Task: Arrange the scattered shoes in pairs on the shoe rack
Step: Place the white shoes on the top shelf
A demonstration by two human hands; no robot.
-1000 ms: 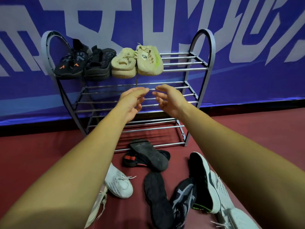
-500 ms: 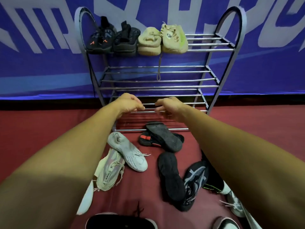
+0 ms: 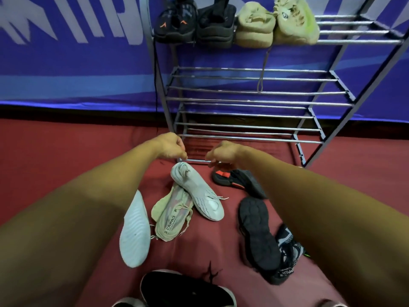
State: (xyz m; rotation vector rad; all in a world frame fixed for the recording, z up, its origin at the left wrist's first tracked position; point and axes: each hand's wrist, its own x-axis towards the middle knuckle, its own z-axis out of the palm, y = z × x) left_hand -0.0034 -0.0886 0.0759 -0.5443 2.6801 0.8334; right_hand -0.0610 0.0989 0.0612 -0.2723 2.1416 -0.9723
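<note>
The metal shoe rack stands against the wall. Its top shelf holds a black pair and a beige pair; the lower shelves are bare. On the red floor lie a white knit shoe, a beige-pink shoe, a white sole turned up, a black-red shoe, an upturned black sole and a black-grey shoe. My left hand hovers above the white shoe's heel, fingers hanging curled. My right hand hangs just over the black-red shoe, holding nothing.
A blue banner covers the wall behind the rack. A black shoe with a white sole lies at the bottom edge, close to me. A lace dangles from the beige pair into the second shelf.
Both hands have dropped from the rack's middle shelves to just above the floor shoes, fingers now curled downward. The view has tilted down and moved closer.
</note>
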